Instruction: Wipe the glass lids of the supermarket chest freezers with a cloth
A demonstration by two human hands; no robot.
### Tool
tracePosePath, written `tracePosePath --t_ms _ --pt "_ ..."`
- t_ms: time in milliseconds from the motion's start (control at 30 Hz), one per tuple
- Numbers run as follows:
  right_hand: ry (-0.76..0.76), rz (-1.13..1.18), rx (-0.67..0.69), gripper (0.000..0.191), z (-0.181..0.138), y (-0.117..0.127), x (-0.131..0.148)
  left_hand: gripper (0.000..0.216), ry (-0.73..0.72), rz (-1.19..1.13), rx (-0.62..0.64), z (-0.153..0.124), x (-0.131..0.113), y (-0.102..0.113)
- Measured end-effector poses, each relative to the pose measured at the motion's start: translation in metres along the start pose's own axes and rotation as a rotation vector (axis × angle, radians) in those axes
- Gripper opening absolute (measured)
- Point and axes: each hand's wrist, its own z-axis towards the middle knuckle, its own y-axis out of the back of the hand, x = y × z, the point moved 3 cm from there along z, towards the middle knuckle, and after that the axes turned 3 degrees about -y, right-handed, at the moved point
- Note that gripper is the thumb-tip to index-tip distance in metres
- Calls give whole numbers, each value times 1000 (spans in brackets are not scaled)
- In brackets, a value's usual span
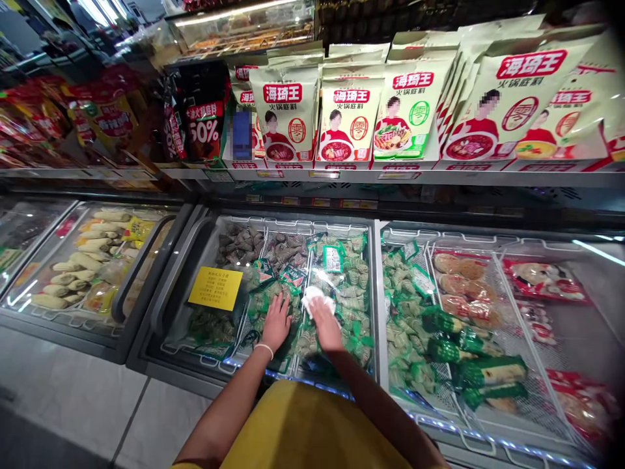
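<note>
My left hand (277, 322) lies flat on the glass lid (183, 335) of a chest freezer, fingers stretched out and holding nothing. To its right, my right hand (327, 331) presses a crumpled white tissue (312, 301) against the same glass; whether it is paper or cloth is hard to tell. Beneath the lid are netted bundles of leaf-wrapped dumplings (351, 280), some in green packaging. A yellow notice (215, 288) sits on the glass left of my hands. The lid's dark curved handle (163, 286) runs along its left side.
Above the freezer, a shelf (293, 174) carries upright pale food pouches (288, 107) and black-and-red packets (208, 111). Another freezer on the left holds pale corn cobs (78, 270). On the right, packaged food (466, 286) lies behind more glass. Floor tiles (73, 391) show at lower left.
</note>
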Motion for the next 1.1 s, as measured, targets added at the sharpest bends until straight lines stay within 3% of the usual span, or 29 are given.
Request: tracePosePath --t_ms 67,133,267,333,433,533,600,667,733,800,900,967,1033,1100 --pt "168 12 129 67 -27 -4 7 62 8 -6 9 -6 -1 -1" --pt "203 -17 169 66 -38 22 -20 62 5 -11 14 -12 -1 -3" --pt "-70 -138 13 67 -26 100 -103 61 -16 -13 16 -27 0 -9" --pt "-238 -164 -108 71 -22 111 -111 61 -19 -11 8 -34 -1 -13" --pt "-357 -129 -263 79 -37 72 -61 63 -15 1 -5 -45 -4 -16" --pt "-132 -57 -170 79 -71 6 20 63 -2 30 -3 -60 -6 -17" --pt "56 -33 -36 76 -95 -18 50 62 10 42 -8 -73 -4 -17" --pt "260 -14 136 71 -113 -16 46 62 26 35 -22 -88 -1 -18" --pt "373 -15 273 68 -121 10 14 61 40 12 -34 -104 4 -19" --pt "305 -55 283 68 -120 46 -29 62 42 -9 -33 -119 6 -22" --pt "18 -129 93 68 -116 78 -65 62 63 -3 -38 -134 1 -27" --pt "-203 -154 -80 71 -120 71 -53 62 62 7 -39 -138 -7 -29" --pt "-363 -158 -201 74 -131 44 -18 61 28 9 -30 -139 -17 -30" --pt "-274 -123 -139 75 -143 9 24 60 -6 14 -20 -139 -27 -29"
